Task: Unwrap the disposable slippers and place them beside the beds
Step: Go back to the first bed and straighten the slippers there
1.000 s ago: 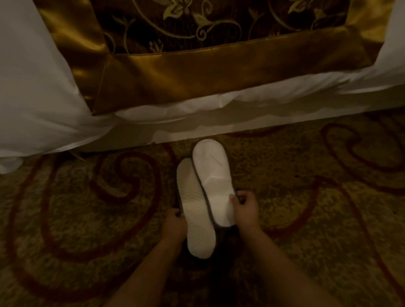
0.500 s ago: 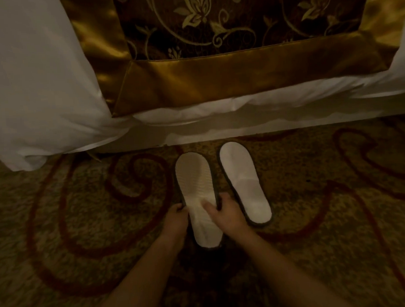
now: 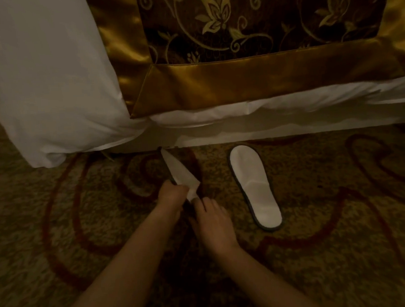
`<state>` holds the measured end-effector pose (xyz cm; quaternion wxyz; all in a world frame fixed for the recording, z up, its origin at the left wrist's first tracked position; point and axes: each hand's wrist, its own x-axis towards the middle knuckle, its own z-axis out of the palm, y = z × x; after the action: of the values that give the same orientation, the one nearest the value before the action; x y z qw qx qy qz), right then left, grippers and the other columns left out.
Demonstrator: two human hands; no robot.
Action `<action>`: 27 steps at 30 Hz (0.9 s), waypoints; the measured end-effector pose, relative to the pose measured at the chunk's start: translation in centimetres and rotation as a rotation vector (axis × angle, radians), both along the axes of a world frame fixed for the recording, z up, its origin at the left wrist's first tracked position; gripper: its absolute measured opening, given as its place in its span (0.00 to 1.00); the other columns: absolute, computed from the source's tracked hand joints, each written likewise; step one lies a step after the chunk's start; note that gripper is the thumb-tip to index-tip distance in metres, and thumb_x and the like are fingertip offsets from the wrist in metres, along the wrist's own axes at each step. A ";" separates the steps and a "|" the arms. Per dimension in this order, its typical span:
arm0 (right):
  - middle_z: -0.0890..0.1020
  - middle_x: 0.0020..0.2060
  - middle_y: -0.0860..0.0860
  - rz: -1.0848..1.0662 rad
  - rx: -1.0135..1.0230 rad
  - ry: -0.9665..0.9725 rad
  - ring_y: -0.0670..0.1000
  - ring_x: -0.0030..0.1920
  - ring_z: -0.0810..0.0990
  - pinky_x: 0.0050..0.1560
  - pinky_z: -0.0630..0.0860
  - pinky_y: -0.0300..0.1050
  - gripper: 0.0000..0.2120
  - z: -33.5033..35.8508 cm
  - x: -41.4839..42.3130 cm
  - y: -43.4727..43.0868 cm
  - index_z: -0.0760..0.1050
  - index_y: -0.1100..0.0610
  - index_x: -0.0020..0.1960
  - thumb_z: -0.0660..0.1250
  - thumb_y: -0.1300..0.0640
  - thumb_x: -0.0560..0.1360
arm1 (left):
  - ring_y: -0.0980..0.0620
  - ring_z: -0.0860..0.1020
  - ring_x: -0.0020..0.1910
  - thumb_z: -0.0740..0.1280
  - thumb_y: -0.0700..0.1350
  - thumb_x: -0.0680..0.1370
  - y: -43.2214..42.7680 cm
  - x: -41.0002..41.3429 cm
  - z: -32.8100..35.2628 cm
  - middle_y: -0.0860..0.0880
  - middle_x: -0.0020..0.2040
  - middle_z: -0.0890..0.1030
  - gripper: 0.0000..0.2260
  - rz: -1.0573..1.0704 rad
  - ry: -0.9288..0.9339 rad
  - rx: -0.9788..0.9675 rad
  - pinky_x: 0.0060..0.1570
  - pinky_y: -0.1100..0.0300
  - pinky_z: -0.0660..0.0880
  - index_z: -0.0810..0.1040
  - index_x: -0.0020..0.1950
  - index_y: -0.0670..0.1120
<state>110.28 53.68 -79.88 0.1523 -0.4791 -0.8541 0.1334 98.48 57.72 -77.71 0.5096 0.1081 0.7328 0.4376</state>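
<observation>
Patterned carpet (image 3: 83, 230) ran up to the foot of a bed (image 3: 289, 123) dressed in white linen with a gold runner (image 3: 240, 81); lighting was dim.

The left hand (image 3: 169, 197) was closed on the heel end of one slipper (image 3: 178, 173), which stood on edge and tilted; its toe pointed away from the grip toward the bed base, and whether the toe touched the carpet could not be told. The right hand (image 3: 212, 219) lay just right of that grip, fingers loosely curled at the heel; whether it pinched the material could not be told.

The second slipper (image 3: 255, 188) lay flat on the carpet, well right of both hands, toe toward the bed, untouched.

Judgement: the slippers appeared thin, light and floppy, with a soft upper and a slightly stiffer dark-edged sole; they should bend rather than break; the heel or sole edge looked the sound place to hold, leaving the upper uncrushed.
</observation>
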 end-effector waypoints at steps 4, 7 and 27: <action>0.75 0.59 0.51 -0.211 -0.447 0.255 0.52 0.60 0.71 0.60 0.71 0.46 0.26 -0.5 1.5 1.1 0.69 0.52 0.63 0.56 0.36 0.74 | 0.39 0.74 0.61 0.59 0.32 0.77 -1.0 -2.1 -0.6 0.39 0.64 0.75 0.21 0.121 -0.256 0.047 0.53 0.48 0.75 0.67 0.71 0.40; 0.71 0.66 0.52 -0.335 -0.914 0.433 0.52 0.63 0.72 0.59 0.71 0.42 0.32 -0.9 3.0 2.5 0.63 0.56 0.71 0.65 0.42 0.73 | 0.43 0.75 0.54 0.61 0.32 0.77 -1.8 -3.2 -0.5 0.44 0.54 0.77 0.19 0.172 -0.392 0.090 0.44 0.50 0.77 0.69 0.67 0.44; 0.73 0.65 0.56 -0.716 -1.137 1.065 0.55 0.59 0.76 0.56 0.77 0.48 0.27 2.2 1.4 8.8 0.64 0.59 0.71 0.65 0.51 0.76 | 0.41 0.67 0.70 0.62 0.38 0.79 -6.4 -9.1 -1.6 0.42 0.73 0.68 0.22 -0.047 -0.190 -0.132 0.64 0.49 0.68 0.65 0.73 0.41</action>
<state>111.69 62.49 -77.63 0.3028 -0.5968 -0.2694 0.6925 89.38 51.29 -79.34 0.5928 0.0497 0.7058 0.3846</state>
